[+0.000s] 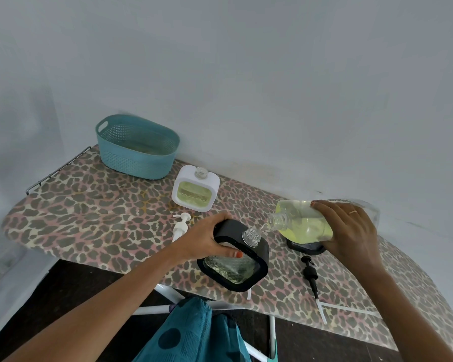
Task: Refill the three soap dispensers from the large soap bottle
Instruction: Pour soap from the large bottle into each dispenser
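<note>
My left hand (207, 241) grips a black-framed glass dispenser (236, 267) near the board's front edge, its neck open and tilted toward the right. My right hand (351, 231) holds the large clear soap bottle (301, 223), tipped on its side with its open mouth just above the black dispenser's neck; a thin stream of yellow-green soap runs between them. A white-framed dispenser (195, 189) with yellow-green soap and an open neck stands behind. The base of a second black dispenser (306, 247) shows under the big bottle, mostly hidden.
Everything sits on a leopard-print ironing board (89, 212) against a grey wall. A teal perforated basket (137, 146) stands at the back left. A white pump head (181, 226) lies left of my left hand; a black pump (310, 275) lies at the front right.
</note>
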Demonstrator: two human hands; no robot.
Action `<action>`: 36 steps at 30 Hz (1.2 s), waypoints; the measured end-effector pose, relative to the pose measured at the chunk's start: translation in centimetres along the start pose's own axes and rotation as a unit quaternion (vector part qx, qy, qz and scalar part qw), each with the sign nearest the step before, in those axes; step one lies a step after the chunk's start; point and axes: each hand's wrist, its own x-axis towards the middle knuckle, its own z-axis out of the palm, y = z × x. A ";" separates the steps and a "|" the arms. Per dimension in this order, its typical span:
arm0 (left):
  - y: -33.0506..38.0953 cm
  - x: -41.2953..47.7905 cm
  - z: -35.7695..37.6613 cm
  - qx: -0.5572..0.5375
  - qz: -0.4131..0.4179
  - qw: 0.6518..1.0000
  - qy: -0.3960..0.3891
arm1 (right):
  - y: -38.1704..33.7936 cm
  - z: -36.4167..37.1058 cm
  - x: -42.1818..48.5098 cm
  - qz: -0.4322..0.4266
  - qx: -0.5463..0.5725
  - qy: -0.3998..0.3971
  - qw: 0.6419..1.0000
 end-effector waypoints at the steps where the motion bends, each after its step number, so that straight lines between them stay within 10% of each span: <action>1: 0.0 0.0 0.0 0.002 0.000 1.000 0.001 | 0.0 0.0 0.0 -0.001 0.000 0.001 1.000; 36: -0.3 0.0 0.5 -0.019 -0.011 1.000 0.004 | 0.1 -0.3 0.1 0.013 -0.008 -0.030 0.999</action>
